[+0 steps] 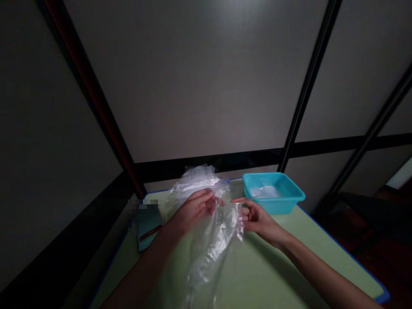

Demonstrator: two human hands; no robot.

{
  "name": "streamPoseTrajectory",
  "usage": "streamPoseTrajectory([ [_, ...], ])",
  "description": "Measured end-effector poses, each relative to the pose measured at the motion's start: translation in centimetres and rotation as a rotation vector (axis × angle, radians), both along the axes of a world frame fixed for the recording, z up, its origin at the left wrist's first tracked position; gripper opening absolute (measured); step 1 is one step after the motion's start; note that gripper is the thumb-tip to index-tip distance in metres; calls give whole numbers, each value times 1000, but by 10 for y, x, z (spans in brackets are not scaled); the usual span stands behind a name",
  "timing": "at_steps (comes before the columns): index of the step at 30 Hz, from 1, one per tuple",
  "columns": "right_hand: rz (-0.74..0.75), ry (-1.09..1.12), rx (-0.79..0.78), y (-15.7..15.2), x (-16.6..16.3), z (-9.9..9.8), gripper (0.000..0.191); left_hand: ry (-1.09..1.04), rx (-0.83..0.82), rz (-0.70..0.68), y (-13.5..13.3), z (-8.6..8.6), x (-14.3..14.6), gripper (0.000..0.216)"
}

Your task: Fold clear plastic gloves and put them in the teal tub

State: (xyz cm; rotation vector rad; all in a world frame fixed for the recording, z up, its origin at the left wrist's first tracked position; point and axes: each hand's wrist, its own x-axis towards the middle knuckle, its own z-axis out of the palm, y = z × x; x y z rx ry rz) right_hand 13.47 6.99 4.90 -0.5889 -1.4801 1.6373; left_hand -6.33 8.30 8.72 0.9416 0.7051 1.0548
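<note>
My left hand (195, 209) and my right hand (255, 219) are raised over a light green table (289, 262). Both pinch the top edge of a clear plastic bag (214, 242), which hangs down between them towards me. The left fingers are curled over the bag's left side. The right thumb and fingers grip its right corner. Behind my left hand lies a pile of more clear plastic bags (196, 180).
A turquoise plastic tub (273, 193) with something pale inside stands at the table's far right. A teal flat object (148, 225) with a brown stick on it lies at the left edge. Grey wall panels with dark frames rise behind the table.
</note>
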Motion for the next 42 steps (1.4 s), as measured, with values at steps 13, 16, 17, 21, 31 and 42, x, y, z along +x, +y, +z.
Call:
streamPoseTrajectory([
  [13,-245,-104,-252,-10,-6,-70,61,119,-203,84,7,-106,4,17],
  [16,-338,-137,-211,-5,-5,-77,59,167,-163,39,1,-102,3,27],
  [17,-360,-147,-201,-3,-4,-77,58,195,-135,31,-1,-101,3,39],
  [21,-428,-202,-166,-2,4,-76,55,374,27,85,-6,-104,8,76],
  [31,-534,-354,-102,-13,28,-78,54,627,169,274,8,-111,-12,37],
  [42,-812,-631,250,-23,47,-70,37,995,631,203,-25,-78,20,21],
])
